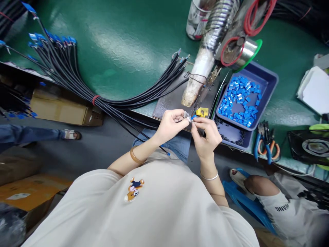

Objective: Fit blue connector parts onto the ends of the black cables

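My left hand (pixel 171 126) is closed in a pinch at the bench's front edge, with a small whitish, shiny piece (pixel 187 116) at its fingertips. Facing it, my right hand (pixel 207 134) pinches a small blue connector (pixel 193 117); a thin light piece also shows at these fingertips, too small to name. The fingertips of both hands nearly meet. Just beyond them a yellow block (pixel 202 112) sits on a dark plate (pixel 167 103). A bundle of black cables (pixel 113 104), tied with a red band, lies to the left, many ends carrying blue connectors.
A wrapped duct (pixel 197 79) hangs low over the plate, beside a green-rimmed spool (pixel 249 51). At right, a purple tray (pixel 267 89) holds loose blue connectors, above another tray of black parts. Pliers (pixel 268 147) lie nearby. A seated person's knee (pixel 260 185) is at lower right.
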A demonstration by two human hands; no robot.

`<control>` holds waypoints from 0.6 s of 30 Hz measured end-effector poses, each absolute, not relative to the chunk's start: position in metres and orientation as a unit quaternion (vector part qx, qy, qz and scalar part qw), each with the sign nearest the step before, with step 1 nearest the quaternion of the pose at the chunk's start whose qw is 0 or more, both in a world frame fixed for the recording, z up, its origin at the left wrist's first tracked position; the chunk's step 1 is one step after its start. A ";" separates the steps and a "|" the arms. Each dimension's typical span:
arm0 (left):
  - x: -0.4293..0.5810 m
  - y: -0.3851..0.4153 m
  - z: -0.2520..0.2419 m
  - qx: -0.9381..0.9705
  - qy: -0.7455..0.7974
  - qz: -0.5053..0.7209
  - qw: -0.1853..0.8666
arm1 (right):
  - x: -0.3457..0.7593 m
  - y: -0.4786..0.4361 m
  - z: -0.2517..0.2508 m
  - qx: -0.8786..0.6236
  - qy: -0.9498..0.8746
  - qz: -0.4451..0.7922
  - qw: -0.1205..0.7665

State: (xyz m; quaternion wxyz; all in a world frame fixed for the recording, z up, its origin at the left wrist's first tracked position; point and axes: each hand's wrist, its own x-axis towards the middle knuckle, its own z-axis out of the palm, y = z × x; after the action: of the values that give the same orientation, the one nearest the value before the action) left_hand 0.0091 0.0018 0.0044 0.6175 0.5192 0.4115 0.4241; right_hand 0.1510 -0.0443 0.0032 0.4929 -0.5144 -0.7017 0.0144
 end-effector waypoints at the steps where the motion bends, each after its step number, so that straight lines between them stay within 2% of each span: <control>1: 0.009 0.003 0.005 0.518 0.411 0.426 0.618 | 0.150 -0.044 0.004 -0.517 -0.698 0.020 0.495; 18: 0.007 0.006 0.013 0.490 0.413 0.414 0.647 | 0.149 -0.043 0.010 -0.538 -0.693 0.032 0.478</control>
State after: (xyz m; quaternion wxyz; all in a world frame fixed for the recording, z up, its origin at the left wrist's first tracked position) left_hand 0.0072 0.0062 0.0134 0.6465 0.4900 0.4131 0.4138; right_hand 0.1487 -0.0430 0.0101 0.4780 -0.5382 -0.6934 0.0324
